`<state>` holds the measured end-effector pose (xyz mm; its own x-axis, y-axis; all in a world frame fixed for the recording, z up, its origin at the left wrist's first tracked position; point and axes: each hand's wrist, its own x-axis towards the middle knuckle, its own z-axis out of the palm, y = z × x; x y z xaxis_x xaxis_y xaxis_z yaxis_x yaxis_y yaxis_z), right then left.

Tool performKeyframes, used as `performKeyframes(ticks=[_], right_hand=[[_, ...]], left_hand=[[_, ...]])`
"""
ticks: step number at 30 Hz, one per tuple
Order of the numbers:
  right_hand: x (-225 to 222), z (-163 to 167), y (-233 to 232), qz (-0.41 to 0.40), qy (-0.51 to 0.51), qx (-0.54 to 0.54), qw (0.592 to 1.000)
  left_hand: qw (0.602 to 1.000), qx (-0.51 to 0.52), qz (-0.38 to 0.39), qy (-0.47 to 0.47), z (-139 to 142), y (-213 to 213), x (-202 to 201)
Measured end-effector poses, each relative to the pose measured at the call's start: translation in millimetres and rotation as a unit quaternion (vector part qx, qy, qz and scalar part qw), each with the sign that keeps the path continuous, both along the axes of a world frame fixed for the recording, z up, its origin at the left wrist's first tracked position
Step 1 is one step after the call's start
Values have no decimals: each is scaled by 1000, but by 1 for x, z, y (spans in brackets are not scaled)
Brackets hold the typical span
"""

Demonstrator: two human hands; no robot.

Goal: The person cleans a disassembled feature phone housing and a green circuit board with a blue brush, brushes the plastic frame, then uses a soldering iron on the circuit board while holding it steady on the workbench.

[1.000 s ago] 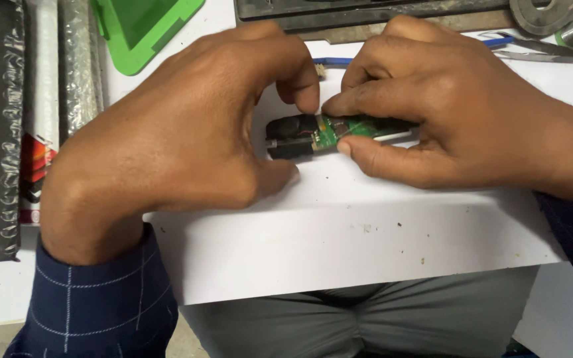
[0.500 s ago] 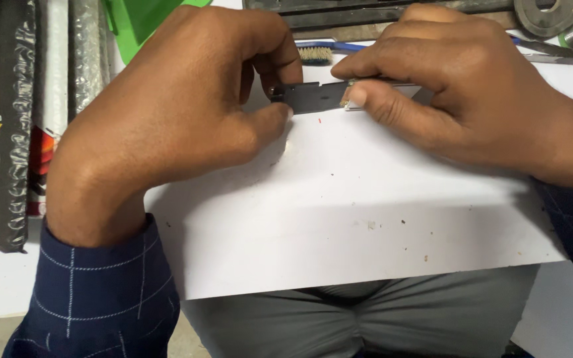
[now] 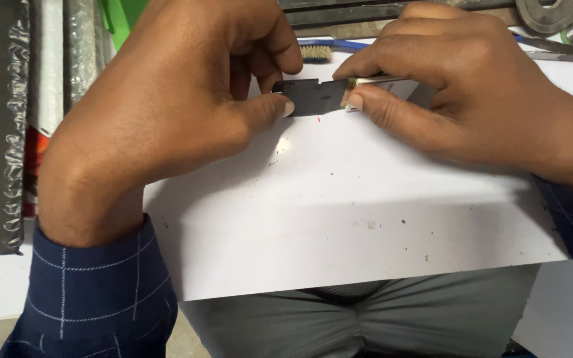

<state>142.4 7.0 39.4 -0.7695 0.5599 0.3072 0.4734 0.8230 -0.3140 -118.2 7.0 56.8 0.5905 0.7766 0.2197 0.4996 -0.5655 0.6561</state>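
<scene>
Both hands meet over the far middle of a white sheet-like work board (image 3: 339,219) that rests across the person's lap. The left hand (image 3: 174,113) pinches the left end of a small flat black plastic casing (image 3: 314,97) between thumb and forefinger, the other fingers curled in narrow above it. The right hand (image 3: 459,99) grips the casing's right end the same way, thumb beneath and forefinger on top, where a sliver of pale, brass-tinted inner part (image 3: 353,93) peeks out. The casing lies level, just above or touching the board; I cannot tell which.

It looks to me like the two halves of the little device are being pressed or slid together. Judging by the grip, the next move calls for a steady, even squeeze along the seam, keeping the ends aligned.

Just beyond the hands lies a blue-handled brush with tan bristles (image 3: 319,50). At the far left stand dark foil-wrapped packs (image 3: 1,126) and a green plastic piece (image 3: 117,20); at the far right, a grey metal disc (image 3: 552,12).
</scene>
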Motion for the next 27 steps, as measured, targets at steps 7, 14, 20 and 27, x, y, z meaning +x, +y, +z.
performKeyframes(ticks=[7, 14, 20, 27], right_hand=[[5, 0, 1, -32, -2, -53, 998], [7, 1, 1, -40, 63, -154, 985], [4, 8, -5, -129, 133, -315, 931], [-3, 10, -7, -122, 157, -340, 919]], left_hand=[[997, -74, 19, -28, 1, 0, 1], [998, -44, 5, -49, 3, 2, -1], [998, -35, 28, -50, 0, 0, 6], [993, 34, -45, -103, -13, 3, 16]])
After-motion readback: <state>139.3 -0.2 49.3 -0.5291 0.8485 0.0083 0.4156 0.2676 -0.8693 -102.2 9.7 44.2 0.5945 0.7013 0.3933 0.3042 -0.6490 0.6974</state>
